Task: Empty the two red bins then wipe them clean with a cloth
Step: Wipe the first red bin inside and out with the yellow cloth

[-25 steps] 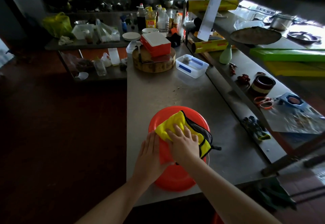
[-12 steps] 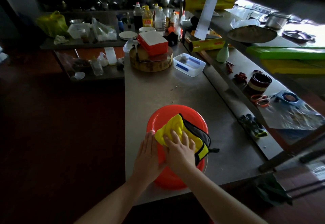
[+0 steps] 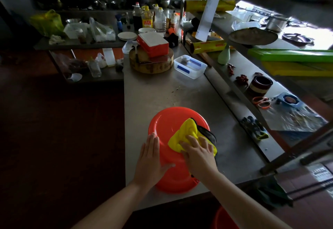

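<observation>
A round red bin (image 3: 167, 120) lies upside down on the steel counter near its front edge. My left hand (image 3: 150, 156) rests flat on the bin's left side with straight fingers. My right hand (image 3: 197, 152) presses a yellow cloth (image 3: 185, 132) with a dark edge against the bin's upturned bottom, fingers spread over it. Part of a second red bin (image 3: 224, 219) shows below the counter at the bottom edge of the view.
Farther along the steel counter (image 3: 180, 93) stand a clear plastic box (image 3: 190, 66) and a round wooden board (image 3: 151, 63) with a red-and-white box on it. A raised shelf (image 3: 252, 88) with clutter runs along the right. Dark floor lies to the left.
My right hand has slid the yellow cloth from the middle of the bin toward its right side. My left hand stays flat on the bin's left side.
</observation>
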A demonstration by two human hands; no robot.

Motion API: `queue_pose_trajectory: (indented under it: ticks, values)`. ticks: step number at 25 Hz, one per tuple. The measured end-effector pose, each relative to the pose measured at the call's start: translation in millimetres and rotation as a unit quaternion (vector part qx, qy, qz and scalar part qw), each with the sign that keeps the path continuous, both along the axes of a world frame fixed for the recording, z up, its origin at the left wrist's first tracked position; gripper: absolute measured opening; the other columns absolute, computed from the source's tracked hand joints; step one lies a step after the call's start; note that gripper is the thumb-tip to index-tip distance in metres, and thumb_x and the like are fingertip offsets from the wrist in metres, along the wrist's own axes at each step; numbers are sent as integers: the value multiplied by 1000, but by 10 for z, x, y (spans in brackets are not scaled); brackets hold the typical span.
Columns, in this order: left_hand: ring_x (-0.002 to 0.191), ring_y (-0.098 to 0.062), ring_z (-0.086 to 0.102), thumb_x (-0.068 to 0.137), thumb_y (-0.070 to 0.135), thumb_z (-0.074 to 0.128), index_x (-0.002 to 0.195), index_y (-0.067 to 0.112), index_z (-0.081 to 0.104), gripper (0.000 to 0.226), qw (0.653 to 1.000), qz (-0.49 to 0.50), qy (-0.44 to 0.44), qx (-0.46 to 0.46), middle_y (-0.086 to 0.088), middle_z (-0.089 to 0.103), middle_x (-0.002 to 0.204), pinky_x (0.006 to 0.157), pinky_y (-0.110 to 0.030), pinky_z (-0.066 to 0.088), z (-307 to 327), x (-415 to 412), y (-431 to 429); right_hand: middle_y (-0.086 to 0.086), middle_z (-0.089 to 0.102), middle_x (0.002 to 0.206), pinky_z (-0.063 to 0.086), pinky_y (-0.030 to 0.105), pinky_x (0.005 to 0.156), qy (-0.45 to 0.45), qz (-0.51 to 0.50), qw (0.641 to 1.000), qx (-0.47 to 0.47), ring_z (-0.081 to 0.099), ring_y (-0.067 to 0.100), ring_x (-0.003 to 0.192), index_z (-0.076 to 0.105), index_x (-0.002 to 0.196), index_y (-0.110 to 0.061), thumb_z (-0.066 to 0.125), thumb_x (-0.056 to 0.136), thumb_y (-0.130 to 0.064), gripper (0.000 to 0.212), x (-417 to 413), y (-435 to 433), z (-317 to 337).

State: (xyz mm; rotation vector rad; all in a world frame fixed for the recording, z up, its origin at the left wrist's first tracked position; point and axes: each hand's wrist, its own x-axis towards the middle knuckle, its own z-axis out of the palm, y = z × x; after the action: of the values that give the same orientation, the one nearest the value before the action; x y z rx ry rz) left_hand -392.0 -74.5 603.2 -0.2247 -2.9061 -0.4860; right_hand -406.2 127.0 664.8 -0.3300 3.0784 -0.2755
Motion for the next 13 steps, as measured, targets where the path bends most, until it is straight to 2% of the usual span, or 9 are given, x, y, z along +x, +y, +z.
queue_pose_trajectory:
  ticks: [2, 4, 6, 8, 10, 13]
  values:
    - [153, -25, 9, 77, 88, 46, 156, 1, 19, 121, 1000, -5, 1, 26, -13, 10, 165, 120, -47, 26, -21, -11, -16, -8, 41, 154, 29, 56, 109, 12, 20, 1000, 12, 32, 36, 139, 50, 138, -50, 33, 98, -61, 45, 62, -171, 0]
    - [153, -23, 11, 73, 90, 47, 155, 2, 21, 123, 999, 2, 4, 45, -12, 13, 165, 119, -46, 28, -34, -30, -29, -7, 42, 152, 23, 58, 113, 18, 31, 999, 13, 29, 36, 140, 51, 137, -49, 27, 98, -66, 48, -6, -229, 56]
    - [153, -21, 11, 71, 91, 50, 156, 4, 19, 126, 998, 6, 4, 59, -10, 14, 165, 120, -43, 27, -47, -49, -26, -7, 30, 161, 8, 63, 121, -2, 70, 998, 2, 12, 33, 152, 48, 143, -48, 27, 101, -64, 49, -123, -213, 98]
    - [153, -20, 11, 72, 90, 51, 157, 6, 18, 124, 997, 5, 9, 70, -8, 13, 166, 120, -39, 25, -84, -62, -26, -13, 10, 169, 1, 67, 121, -24, 117, 993, 9, -6, 29, 157, 32, 152, -52, 25, 103, -62, 50, -216, -226, 92]
    - [153, -19, 11, 74, 88, 52, 158, 8, 15, 121, 997, 6, 22, 79, -6, 11, 166, 120, -37, 24, -117, -59, -18, -17, 2, 169, -2, 70, 119, -43, 124, 991, 27, -13, 31, 156, 15, 153, -58, 22, 103, -62, 50, -282, -299, 65]
    - [153, -19, 9, 80, 82, 54, 159, 10, 8, 116, 996, -5, 37, 87, -3, 6, 167, 120, -41, 27, -177, -89, -31, -17, 1, 169, -7, 73, 116, -60, 89, 994, 31, -18, 33, 154, 12, 153, -59, 20, 103, -64, 51, -464, -467, 37]
